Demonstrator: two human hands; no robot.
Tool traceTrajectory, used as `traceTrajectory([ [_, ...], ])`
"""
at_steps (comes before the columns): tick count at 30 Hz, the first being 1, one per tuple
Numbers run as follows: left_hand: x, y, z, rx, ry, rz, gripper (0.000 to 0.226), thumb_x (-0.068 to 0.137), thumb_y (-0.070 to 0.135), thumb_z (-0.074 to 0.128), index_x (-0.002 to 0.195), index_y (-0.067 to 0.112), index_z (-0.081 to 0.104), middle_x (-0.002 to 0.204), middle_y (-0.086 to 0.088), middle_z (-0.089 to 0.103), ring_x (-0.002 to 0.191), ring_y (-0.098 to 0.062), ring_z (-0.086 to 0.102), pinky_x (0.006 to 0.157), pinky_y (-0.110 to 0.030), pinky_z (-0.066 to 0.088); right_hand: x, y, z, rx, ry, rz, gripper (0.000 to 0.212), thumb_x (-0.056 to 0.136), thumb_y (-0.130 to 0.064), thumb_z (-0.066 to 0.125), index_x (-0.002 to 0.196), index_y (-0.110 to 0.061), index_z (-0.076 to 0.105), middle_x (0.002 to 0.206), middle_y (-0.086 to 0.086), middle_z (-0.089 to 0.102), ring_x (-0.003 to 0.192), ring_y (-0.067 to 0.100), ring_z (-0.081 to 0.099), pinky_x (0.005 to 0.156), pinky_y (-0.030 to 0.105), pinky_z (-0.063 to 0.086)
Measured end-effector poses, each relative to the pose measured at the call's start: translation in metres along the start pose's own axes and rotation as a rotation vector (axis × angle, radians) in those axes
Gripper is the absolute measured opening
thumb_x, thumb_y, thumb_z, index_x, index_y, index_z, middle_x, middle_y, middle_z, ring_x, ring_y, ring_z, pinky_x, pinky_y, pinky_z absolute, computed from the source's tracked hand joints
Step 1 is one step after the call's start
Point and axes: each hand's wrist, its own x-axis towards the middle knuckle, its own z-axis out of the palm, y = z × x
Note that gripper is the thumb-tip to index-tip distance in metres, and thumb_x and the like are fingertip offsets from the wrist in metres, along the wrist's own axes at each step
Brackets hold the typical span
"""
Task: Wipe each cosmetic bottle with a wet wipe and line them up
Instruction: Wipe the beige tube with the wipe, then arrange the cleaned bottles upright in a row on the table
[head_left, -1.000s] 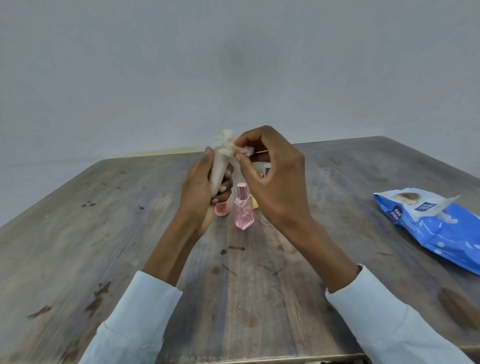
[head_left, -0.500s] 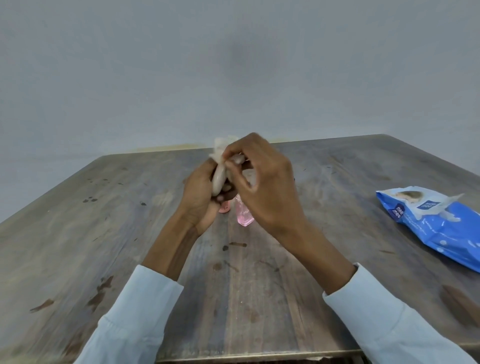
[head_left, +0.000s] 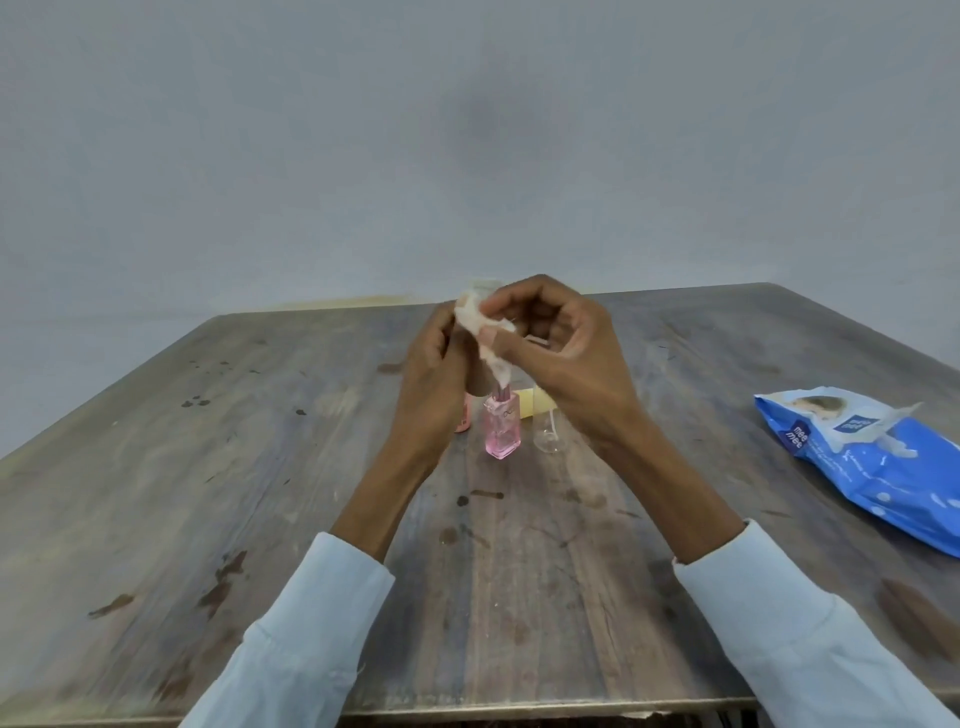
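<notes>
Bottle-wiping is the step in hand: the left hand (head_left: 434, 387) is curled round something held upright above the table (head_left: 260, 467), most likely a bottle, though the wipe (head_left: 485, 332) and the fingers hide nearly all of it, so I cannot say which one. The right hand (head_left: 558, 353) pinches the wipe between thumb and forefinger against the top of that hidden thing, its other fingers loosely bent behind. Below the hands three more stand close together near the table's middle: a pink bottle (head_left: 502, 428) upright, a peach bottle (head_left: 462, 413) just left of it and half covered by the left wrist, and a clear bottle (head_left: 546, 434) just right of it. Something pale yellow (head_left: 530, 404) lies behind them, too covered to name. The row looks barely begun, so most of the task seems left. Next, I judge, the wiped piece must be set down upright beside the others, which calls for lowering it past the pink bottle's cap without knocking it, since the hands hang right over that cluster. Open board lies to the left and toward the person, so a line could run either way. On the right the blue pack (head_left: 872, 457) sits near the table's edge, well apart from the bottles, its flap open for a fresh wipe. The far edge is close behind the cluster, so setting down nearer the person looks safer.
</notes>
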Motion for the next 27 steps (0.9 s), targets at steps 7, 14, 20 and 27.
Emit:
traceTrajectory([
  [7, 0.01, -0.014, -0.032, 0.356, 0.354, 0.157, 0.022, 0.101, 0.035, 0.068, 0.114, 0.019, 0.062, 0.1, 0.008, 0.069, 0.088, -0.009, 0.066, 0.075, -0.024, 0.053, -0.001, 0.005, 0.002, -0.097, 0.005, 0.008, 0.017, 0.091, -0.004, 0.081, 0.106, -0.01, 0.074, 0.107, 0.003, 0.078, 0.086, 0.011, 0.066, 0.082, 0.024, 0.059],
  [14, 0.008, -0.039, -0.038, 0.671, 0.404, -0.042, 0.024, 0.1, 0.036, 0.044, 0.116, 0.019, 0.047, 0.1, -0.003, 0.065, 0.086, -0.026, 0.062, 0.07, -0.038, 0.042, -0.009, 0.02, 0.016, -0.475, -0.047, -0.149, 0.013, 0.093, -0.012, 0.081, 0.103, -0.016, 0.073, 0.096, -0.016, 0.072, 0.087, 0.005, 0.069, 0.075, 0.019, 0.059],
  [20, 0.009, -0.051, -0.038, 0.779, 0.342, -0.131, 0.014, 0.105, 0.028, 0.042, 0.117, 0.021, 0.041, 0.098, -0.009, 0.066, 0.087, -0.031, 0.063, 0.078, -0.046, 0.051, -0.008, 0.027, 0.018, -0.494, -0.033, -0.128, 0.012, 0.093, -0.011, 0.079, 0.101, -0.017, 0.072, 0.096, -0.018, 0.07, 0.087, 0.003, 0.068, 0.074, 0.017, 0.057],
  [27, 0.01, -0.056, -0.039, 0.805, 0.34, -0.178, 0.017, 0.102, 0.034, 0.044, 0.113, 0.025, 0.036, 0.098, -0.007, 0.066, 0.089, -0.031, 0.065, 0.087, -0.053, 0.055, -0.007, 0.028, 0.017, -0.503, -0.03, -0.136, 0.011, 0.093, -0.013, 0.08, 0.101, -0.017, 0.072, 0.095, -0.02, 0.069, 0.086, 0.003, 0.068, 0.074, 0.016, 0.056],
])
